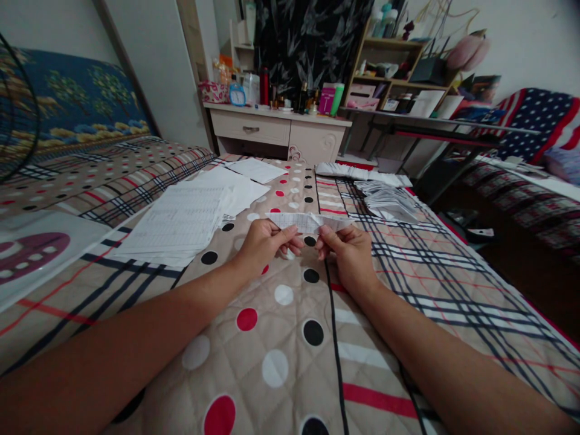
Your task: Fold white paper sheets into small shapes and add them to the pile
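Observation:
A narrow folded strip of paper [309,223] with faint printing stretches between my two hands, just above the bed cover. My left hand [267,243] pinches its left half between thumb and fingers. On the other half, my right hand [348,249] grips the strip with the thumb on top. A slight peak or crease shows in the paper between the two thumbs. To the left lies a stack of printed sheets [174,220]. Beyond my right hand are a pile of folded papers [387,199] and a long row of folded paper [362,173].
A quilted cover [276,326] with dots and plaid spreads beneath my arms. At left lies a clear plastic bag [45,254] with a pink print. A white dresser [272,130] crowded with bottles stands ahead, and a desk with shelves [399,78] at right.

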The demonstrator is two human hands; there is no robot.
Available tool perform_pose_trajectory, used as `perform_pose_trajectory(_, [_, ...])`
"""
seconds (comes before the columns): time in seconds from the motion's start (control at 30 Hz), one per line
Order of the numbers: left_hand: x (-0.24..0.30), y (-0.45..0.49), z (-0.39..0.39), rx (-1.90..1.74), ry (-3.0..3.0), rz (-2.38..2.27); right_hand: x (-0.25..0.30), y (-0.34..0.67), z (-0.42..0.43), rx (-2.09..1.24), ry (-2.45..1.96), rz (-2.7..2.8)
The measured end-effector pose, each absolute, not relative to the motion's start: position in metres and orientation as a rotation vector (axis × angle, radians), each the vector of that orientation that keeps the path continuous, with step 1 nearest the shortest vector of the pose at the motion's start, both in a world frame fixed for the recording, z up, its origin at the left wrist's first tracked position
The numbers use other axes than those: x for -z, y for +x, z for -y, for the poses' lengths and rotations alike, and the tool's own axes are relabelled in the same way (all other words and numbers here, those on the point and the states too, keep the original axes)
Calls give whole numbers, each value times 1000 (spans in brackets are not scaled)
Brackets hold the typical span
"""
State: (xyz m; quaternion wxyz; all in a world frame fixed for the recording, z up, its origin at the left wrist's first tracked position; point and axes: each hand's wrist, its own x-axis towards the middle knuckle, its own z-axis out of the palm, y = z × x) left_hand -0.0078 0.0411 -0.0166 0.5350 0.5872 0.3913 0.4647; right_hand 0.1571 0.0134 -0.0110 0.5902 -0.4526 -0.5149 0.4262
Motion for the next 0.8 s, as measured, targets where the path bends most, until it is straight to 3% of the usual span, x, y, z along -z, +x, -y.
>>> perform_pose_trajectory(0.8, [18,-12,-42,-997,1420,-801,17,169,-20,-988,-977,1016])
